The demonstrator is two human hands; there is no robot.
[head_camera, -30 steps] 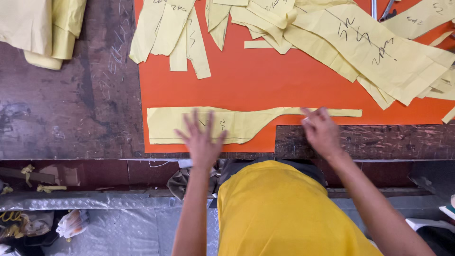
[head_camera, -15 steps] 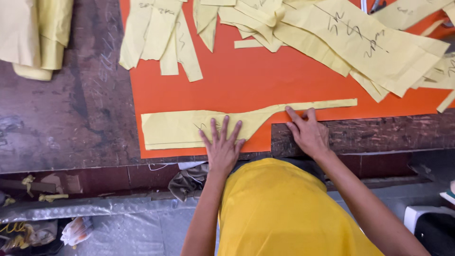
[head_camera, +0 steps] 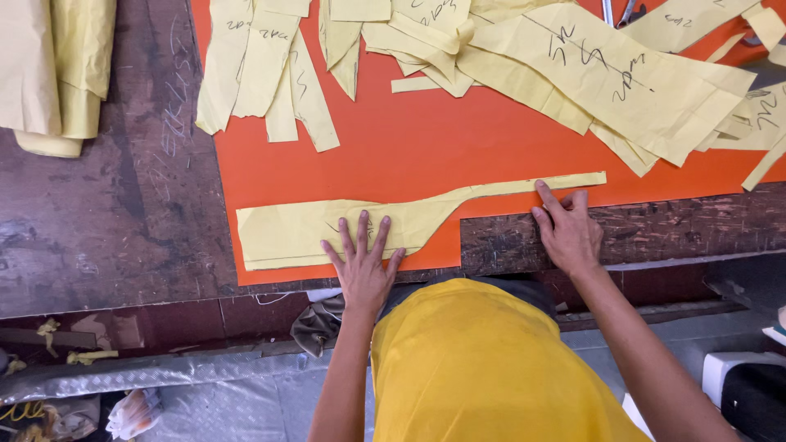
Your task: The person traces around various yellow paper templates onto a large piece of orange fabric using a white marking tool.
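Left hand: the left hand lies flat, fingers spread, palm down on the wide end of the long yellow paper pattern; it grips nothing.
Right hand: the right hand is open too, fingertips pressing the pattern's narrow tail at the cut edge of the orange sheet.
Pattern: it lies lengthwise along the near edge of the orange sheet, wide at the left, tapering to a thin strip on the right.
Change: against a second ago, the left hand has slid down toward the pattern's lower edge, and both hands sit lower on the piece.
Around: more yellow cut pieces are heaped across the far side, folded yellow cloth at the left on the dark wooden surface.
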